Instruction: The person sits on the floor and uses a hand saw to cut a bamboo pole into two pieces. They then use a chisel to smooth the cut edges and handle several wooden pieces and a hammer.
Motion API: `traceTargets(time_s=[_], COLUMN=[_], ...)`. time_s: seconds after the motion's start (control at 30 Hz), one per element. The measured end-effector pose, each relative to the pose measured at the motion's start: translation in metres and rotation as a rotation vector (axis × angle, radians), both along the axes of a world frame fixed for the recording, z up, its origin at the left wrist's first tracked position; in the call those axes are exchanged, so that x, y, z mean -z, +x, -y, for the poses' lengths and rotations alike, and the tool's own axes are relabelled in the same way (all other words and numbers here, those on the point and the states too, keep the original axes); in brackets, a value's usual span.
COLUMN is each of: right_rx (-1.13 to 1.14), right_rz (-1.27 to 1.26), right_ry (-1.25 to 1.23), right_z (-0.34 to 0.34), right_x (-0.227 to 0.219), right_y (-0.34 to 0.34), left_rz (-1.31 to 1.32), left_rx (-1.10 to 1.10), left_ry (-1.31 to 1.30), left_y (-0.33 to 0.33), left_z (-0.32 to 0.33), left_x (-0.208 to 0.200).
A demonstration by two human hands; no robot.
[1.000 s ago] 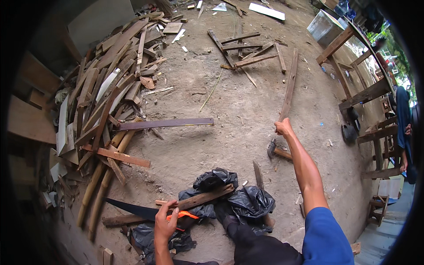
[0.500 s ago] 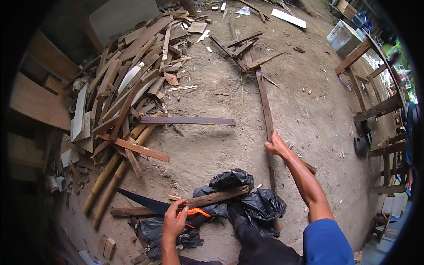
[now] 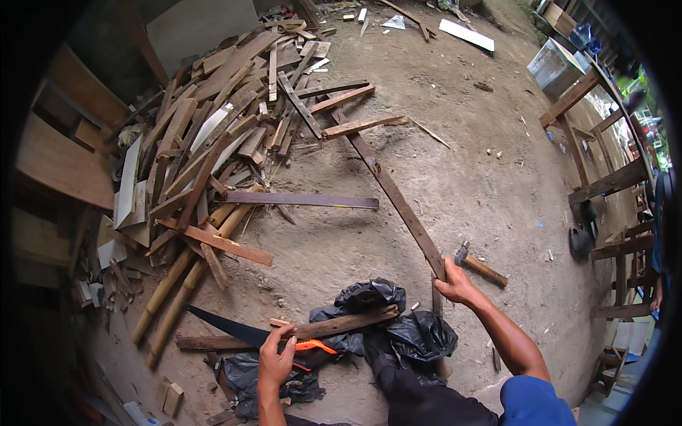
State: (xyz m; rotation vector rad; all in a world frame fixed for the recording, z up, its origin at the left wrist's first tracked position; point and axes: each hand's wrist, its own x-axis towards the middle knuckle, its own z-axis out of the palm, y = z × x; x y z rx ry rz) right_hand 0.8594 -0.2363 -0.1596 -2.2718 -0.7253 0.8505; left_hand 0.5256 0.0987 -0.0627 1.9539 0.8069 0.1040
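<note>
My left hand (image 3: 274, 361) is closed around a hand saw near where its dark blade (image 3: 226, 326) meets the orange handle (image 3: 317, 346). Right beside it, a short, weathered board (image 3: 344, 322) lies across black plastic sheeting (image 3: 425, 336) by my legs. My right hand (image 3: 457, 282) grips the near end of a long, dark wooden batten (image 3: 399, 200). This batten slants away to the far left, and several shorter wood strips (image 3: 364, 126) lie crosswise at its far end. On the ground just past my right hand rests a hammer (image 3: 485, 270) with a wooden handle.
A big heap of scrap wood (image 3: 231, 92) fills the left, with bamboo poles (image 3: 186, 284) and a purplish strip (image 3: 302, 200) sticking out of it. A white board (image 3: 466, 35) lies far off on the dirt. Wooden framing (image 3: 616, 177) and dark footwear (image 3: 581, 238) are on the right.
The batten's far end has swung left toward the heap, along with the crosswise strips. My right hand has come nearer and slightly right, and the hammer head now shows. My left hand has barely moved.
</note>
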Motion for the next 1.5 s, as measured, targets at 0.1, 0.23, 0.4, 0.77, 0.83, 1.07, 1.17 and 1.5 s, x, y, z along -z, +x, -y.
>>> traceTargets(time_s=[0.1, 0.23, 0.4, 0.77, 0.83, 1.07, 1.17, 1.5], right_rx=[0.005, -0.066, -0.182, -0.125, -0.152, -0.329, -0.35, -0.252], right_rz=[-0.152, -0.162, -0.036, 0.752, 0.838, 0.715, 0.371, 0.485], right_ry=[-0.017, -0.04, -0.118, -0.3, -0.282, -0.303, -0.267, -0.286], right_z=[0.005, 0.017, 0.072, 0.155, 0.143, 0.082, 0.093, 0.212], right_x=[-0.045, -0.091, -0.103, -0.068, -0.095, -0.21, -0.217, -0.165], right_y=[-0.008, -0.035, -0.055, 0.013, 0.03, 0.037, 0.031, -0.023], left_rz=[-0.02, 0.026, 0.043, 0.076, 0.112, 0.156, 0.166, 0.133], left_rx=[0.002, 0.006, -0.008, 0.051, 0.066, 0.111, 0.089, 0.021], left_ry=[-0.02, -0.06, -0.085, -0.093, -0.065, -0.062, -0.106, -0.149], left_y=[0.001, 0.007, 0.009, 0.021, 0.032, 0.058, 0.054, 0.022], left_z=[0.005, 0.015, 0.02, 0.031, 0.033, 0.037, 0.044, 0.048], left_x=[0.002, 0.003, -0.001, 0.005, 0.005, 0.01, 0.006, 0.024])
